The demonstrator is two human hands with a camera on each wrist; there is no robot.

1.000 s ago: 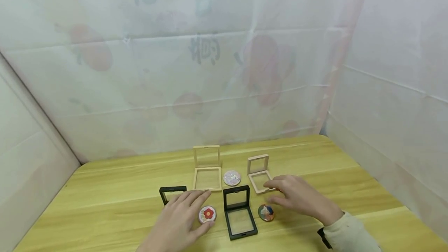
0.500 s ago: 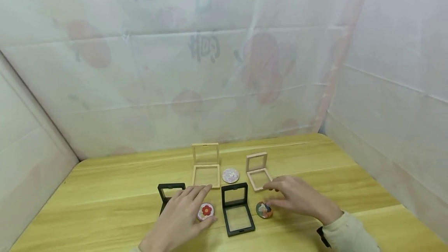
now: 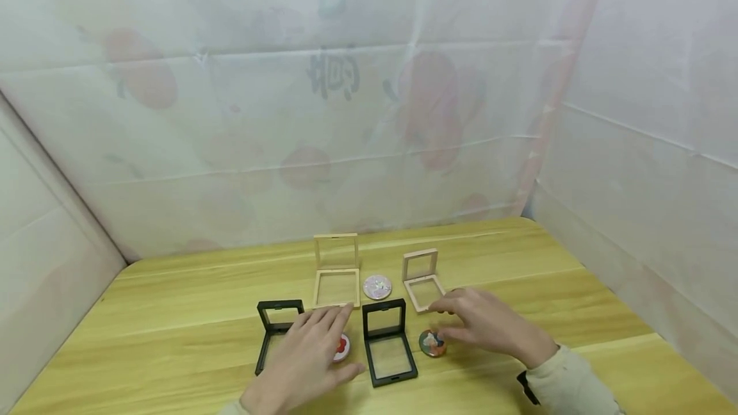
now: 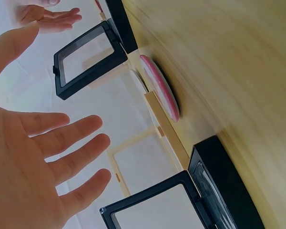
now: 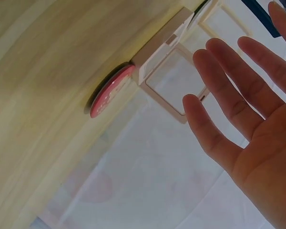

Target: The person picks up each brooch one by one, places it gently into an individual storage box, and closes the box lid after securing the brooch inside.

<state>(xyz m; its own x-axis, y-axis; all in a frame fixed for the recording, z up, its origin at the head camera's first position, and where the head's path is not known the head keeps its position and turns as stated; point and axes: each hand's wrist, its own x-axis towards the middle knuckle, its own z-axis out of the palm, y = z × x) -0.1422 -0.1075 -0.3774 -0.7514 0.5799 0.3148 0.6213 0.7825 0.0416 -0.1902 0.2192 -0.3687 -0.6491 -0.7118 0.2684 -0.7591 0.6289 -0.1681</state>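
My left hand point(image 3: 308, 354), fingers spread, hovers over the table and partly hides a round badge with a red flower point(image 3: 341, 347). The left black display case point(image 3: 280, 316) stands with its lid up, partly behind that hand. A second black case point(image 3: 390, 358), also with its lid raised, sits between the hands. My right hand point(image 3: 487, 325) has its fingers extended and holds nothing. Its thumb overlaps a multicoloured round badge point(image 3: 431, 343) in the head view, and its fingertips overlap the near corner of a small beige case point(image 3: 423, 293) with a raised lid.
A larger wooden-coloured case point(image 3: 337, 305) with its lid up stands farther back, beside a pale glittery badge point(image 3: 377, 287). In the right wrist view, a red-edged badge point(image 5: 112, 91) lies by the small beige case. Cloth walls point(image 3: 259, 146) surround the wooden table point(image 3: 173, 312).
My left hand has shifted slightly right, covering more of the flower badge and uncovering more of the left black case. The right hand stays nearly in place. The head view has tilted a little.
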